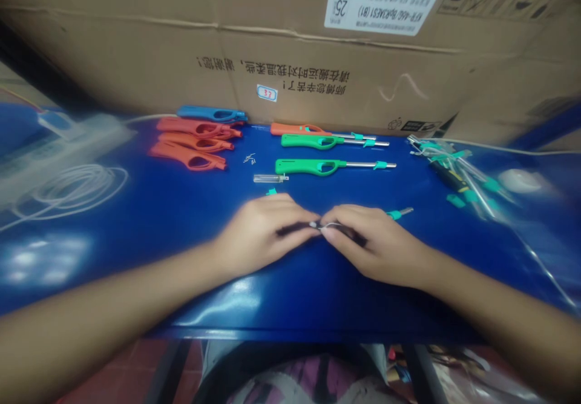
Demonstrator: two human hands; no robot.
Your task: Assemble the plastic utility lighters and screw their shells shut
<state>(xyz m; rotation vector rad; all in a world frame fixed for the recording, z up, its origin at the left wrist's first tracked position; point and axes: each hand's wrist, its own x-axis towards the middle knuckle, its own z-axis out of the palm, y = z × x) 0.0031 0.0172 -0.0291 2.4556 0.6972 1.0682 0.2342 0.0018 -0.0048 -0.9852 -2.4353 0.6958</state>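
Observation:
My left hand (pixel 263 231) and my right hand (pixel 379 243) meet fingertip to fingertip above the blue table. Both are closed in a pinch around a small dark part (pixel 295 229), which has a pale tip and a thin white wire (pixel 330 226). Fingers cover much of it, so whether it is one piece or two I cannot tell. Beyond my right hand a metal tube with a teal piece (pixel 399 213) pokes out. Behind my left hand lie a small teal piece (pixel 271 192) and a clear fuel tank (pixel 269 178).
Green lighters (pixel 302 166) and an orange lighter (pixel 293 128) with metal tubes lie at the back. Orange casings (pixel 188 154) and a blue casing (pixel 204 112) are stacked left, near tiny pins (pixel 249 159). Metal tubes (pixel 472 180) pile up right. A cardboard box (pixel 158 46) walls the back.

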